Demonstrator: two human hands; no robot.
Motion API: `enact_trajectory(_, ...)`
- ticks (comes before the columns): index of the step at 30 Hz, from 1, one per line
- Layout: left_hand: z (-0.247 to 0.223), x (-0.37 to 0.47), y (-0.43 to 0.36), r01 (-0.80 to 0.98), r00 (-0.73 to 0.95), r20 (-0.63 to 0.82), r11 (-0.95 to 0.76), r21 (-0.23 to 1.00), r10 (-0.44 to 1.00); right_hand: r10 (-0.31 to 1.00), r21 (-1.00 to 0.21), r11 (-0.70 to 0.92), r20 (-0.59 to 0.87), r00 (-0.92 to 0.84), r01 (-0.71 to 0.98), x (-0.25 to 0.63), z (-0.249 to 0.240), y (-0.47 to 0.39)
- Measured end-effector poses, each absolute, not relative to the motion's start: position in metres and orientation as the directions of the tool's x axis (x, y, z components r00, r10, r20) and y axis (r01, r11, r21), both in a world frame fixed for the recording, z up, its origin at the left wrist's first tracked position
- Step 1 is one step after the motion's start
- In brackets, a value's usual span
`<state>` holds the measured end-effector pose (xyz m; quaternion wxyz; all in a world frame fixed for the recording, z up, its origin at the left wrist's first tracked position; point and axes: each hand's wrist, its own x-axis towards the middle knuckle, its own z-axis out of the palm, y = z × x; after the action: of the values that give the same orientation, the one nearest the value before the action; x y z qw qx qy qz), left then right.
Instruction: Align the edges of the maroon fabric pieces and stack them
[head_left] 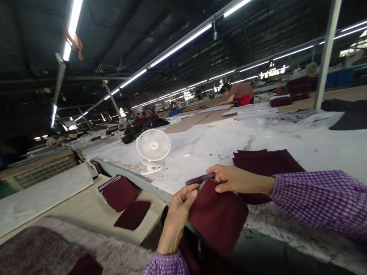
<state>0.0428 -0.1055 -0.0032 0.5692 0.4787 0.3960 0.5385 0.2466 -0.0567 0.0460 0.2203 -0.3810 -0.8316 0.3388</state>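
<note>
A maroon fabric piece (218, 215) hangs between my hands over the table's front edge. My left hand (178, 209) pinches its upper left corner between thumb and fingers. At its upper right, my right hand (233, 179) grips the top edge with bent fingers. A narrow dark strip (200, 178) lies along the top of the piece, between my fingertips. Behind my right hand, a stack of maroon pieces (267, 162) rests on the white table.
A white fan (153, 145) stands on the white-covered table (198, 147). Left, a beige surface (88, 207) bears stacked maroon pieces (119, 193) and a single one (133, 215). A slanted metal post (333, 32) rises at right. Farther back, a person (241, 92) bends over a table.
</note>
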Motion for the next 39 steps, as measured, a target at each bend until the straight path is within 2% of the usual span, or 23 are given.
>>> enact_trajectory(3, 0.004, 0.044, -0.094, -0.053, 0.130, 0.077, -0.071, 0.996, 0.989, 0.805, -0.669, 0.493, 0.108, -0.584, 0.556, 0.248, 0.044, -0.056)
enact_trajectory(6, 0.008, 0.056, -0.078, 0.244, 0.066, 0.177, -0.188, 0.952, 0.982, 0.819, -0.621, 0.491, 0.089, -0.567, 0.611, 0.249, 0.040, -0.055)
enact_trajectory(9, 0.006, 0.073, -0.065, 0.528, 0.018, 0.292, -0.257, 0.809, 0.956, 0.830, -0.562, 0.496, 0.082, -0.552, 0.661, 0.249, 0.035, -0.051)
enact_trajectory(11, 0.003, 0.083, -0.059, 0.642, 0.027, 0.352, -0.286, 0.712, 0.936, 0.840, -0.478, 0.515, 0.118, -0.529, 0.712, 0.252, 0.031, -0.048)
enact_trajectory(15, -0.003, 0.094, -0.056, 0.791, 0.085, 0.418, -0.317, 0.524, 0.904, 0.818, -0.240, 0.571, 0.248, -0.519, 0.785, 0.262, 0.030, -0.044)
enact_trajectory(19, -0.009, 0.096, -0.057, 0.871, 0.157, 0.436, -0.332, 0.362, 0.886, 0.771, -0.116, 0.627, 0.233, -0.593, 0.770, 0.268, 0.029, -0.044)
enact_trajectory(26, -0.009, 0.100, -0.060, 0.929, 0.264, 0.432, -0.347, 0.125, 0.862, 0.750, -0.119, 0.656, 0.211, -0.626, 0.746, 0.270, 0.025, -0.042)
enact_trajectory(30, -0.005, 0.103, -0.061, 0.933, 0.313, 0.398, -0.357, 0.038, 0.862, 0.756, -0.148, 0.652, 0.199, -0.623, 0.743, 0.271, 0.027, -0.039)
enact_trajectory(39, -0.009, 0.101, -0.059, 0.902, 0.342, 0.419, -0.418, 0.104, 0.841, 0.803, -0.290, 0.595, 0.190, -0.565, 0.749, 0.271, 0.029, -0.035)
